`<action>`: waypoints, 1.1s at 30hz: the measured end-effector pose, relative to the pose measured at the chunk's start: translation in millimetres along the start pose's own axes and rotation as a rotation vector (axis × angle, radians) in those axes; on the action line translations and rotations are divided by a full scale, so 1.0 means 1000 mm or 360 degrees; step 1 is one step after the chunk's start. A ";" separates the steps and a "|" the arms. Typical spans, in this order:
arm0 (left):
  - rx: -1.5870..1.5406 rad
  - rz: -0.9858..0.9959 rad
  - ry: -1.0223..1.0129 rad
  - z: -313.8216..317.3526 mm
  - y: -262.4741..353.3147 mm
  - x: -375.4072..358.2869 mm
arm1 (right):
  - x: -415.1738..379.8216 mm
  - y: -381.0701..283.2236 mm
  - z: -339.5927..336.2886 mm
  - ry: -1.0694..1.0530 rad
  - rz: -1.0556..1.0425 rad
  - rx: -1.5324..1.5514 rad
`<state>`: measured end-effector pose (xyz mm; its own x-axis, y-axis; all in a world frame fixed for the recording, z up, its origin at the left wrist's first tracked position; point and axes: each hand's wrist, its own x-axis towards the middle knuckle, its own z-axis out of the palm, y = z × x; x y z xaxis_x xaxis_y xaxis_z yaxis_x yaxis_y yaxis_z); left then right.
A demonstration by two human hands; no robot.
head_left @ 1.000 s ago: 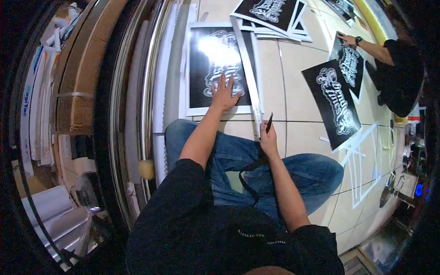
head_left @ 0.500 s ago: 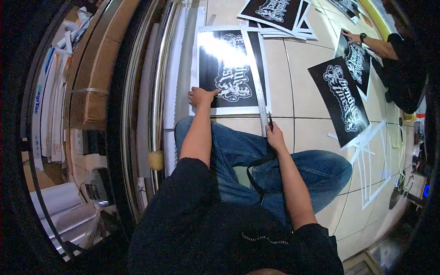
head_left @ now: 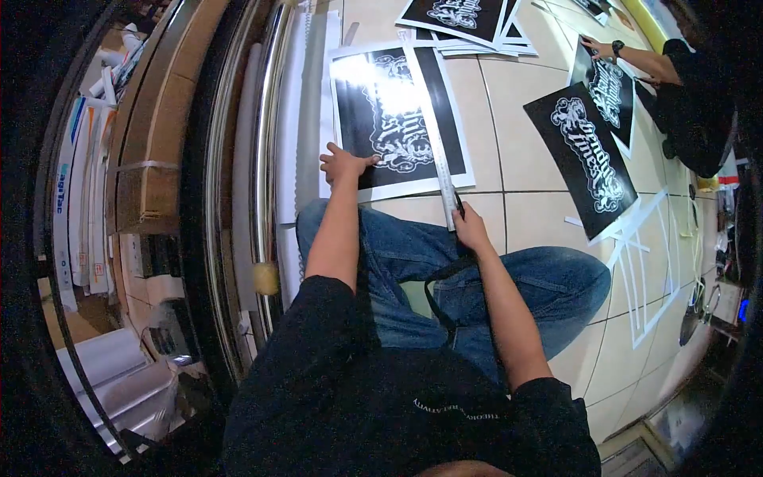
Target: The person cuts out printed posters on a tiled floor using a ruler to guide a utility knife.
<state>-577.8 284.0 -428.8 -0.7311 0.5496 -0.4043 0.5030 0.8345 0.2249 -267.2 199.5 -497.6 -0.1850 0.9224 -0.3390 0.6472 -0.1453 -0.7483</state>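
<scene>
Fingers of the left hand (head_left: 343,164) curl down onto the near-left corner of the print (head_left: 397,111), pinning it to the tiled floor (head_left: 509,111); nothing is gripped, they only press. From that hand the print spreads toward 1 o'clock, black with pale lettering and a white border, glare washing out its far part. A steel ruler (head_left: 433,139) lies along the print's right side, running from 12 o'clock down to the right hand (head_left: 472,226). Those fingers are closed round a thin dark knife or pen (head_left: 459,208) — which one is too small to tell — with its tip at the ruler's near end.

To do this well, I judge the ruler needs firm weight on it, since the pinning hand sits on the paper and not on the steel — so the edge could slip. Keep the tool tight against the edge.

Counted: one ruler, one tool, one print under the hands. A stack (head_left: 465,20) lies at 12 o'clock, its number unclear. Two more prints (head_left: 584,151) lie at 2 o'clock, one under another person's hand (head_left: 594,48). White offcut strips (head_left: 636,270) lie at 3 o'clock.
</scene>
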 end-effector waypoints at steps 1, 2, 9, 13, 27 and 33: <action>0.0001 -0.0004 -0.0001 0.003 -0.005 0.008 | 0.000 -0.002 -0.001 -0.0007 0.0037 0.0013; 0.0017 -0.0005 -0.0018 0.003 -0.007 0.015 | 0.000 -0.002 -0.002 -0.0007 0.0039 0.0016; -0.0446 0.0421 0.0102 0.012 -0.031 0.072 | -0.001 -0.001 0.000 0.0036 0.0035 0.0017; -0.0273 0.0426 0.0242 -0.033 -0.024 0.053 | -0.013 -0.030 -0.016 0.0029 0.0050 0.0010; 0.1019 0.1125 -0.0633 0.018 -0.009 0.002 | 0.009 -0.018 0.017 0.0275 -0.0216 0.0231; 0.0910 0.0926 -0.0683 0.030 0.005 -0.012 | -0.002 -0.037 0.004 0.0065 -0.0111 0.0217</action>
<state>-552.5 280.6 -449.4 -0.1152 0.7197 -0.6847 0.9726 0.2220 0.0697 -293.3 202.0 -471.7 -0.1941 0.9454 -0.2619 0.5268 -0.1248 -0.8408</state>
